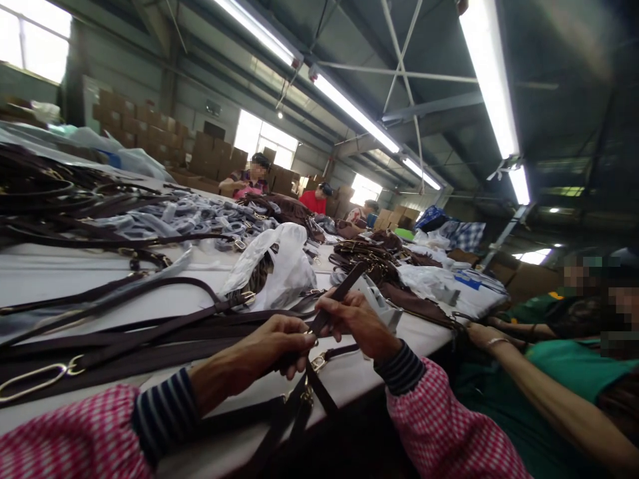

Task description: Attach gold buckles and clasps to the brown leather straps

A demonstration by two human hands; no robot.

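Note:
Between my two hands is a dark brown strap point(348, 283) with gold-coloured metal fittings. My left hand point(287, 342) pinches it near a small metal ring. Higher up, my right hand point(357, 319) has thumb and fingers closed round the strap, whose free end points up past them. Below my hands hang more strap lengths with a gold buckle point(318, 361) and a clasp point(306, 394), over the table's front edge. Left of my left hand lie flat brown straps point(164, 339), one with a long gold oval ring point(32, 382).
A white plastic bag point(287, 266) with straps inside stands just beyond my hands. Heaps of straps and plastic-wrapped pieces point(184, 216) cover the far side of the white table point(194, 266). A co-worker in green point(574, 372) sits close at my right; others work across the table.

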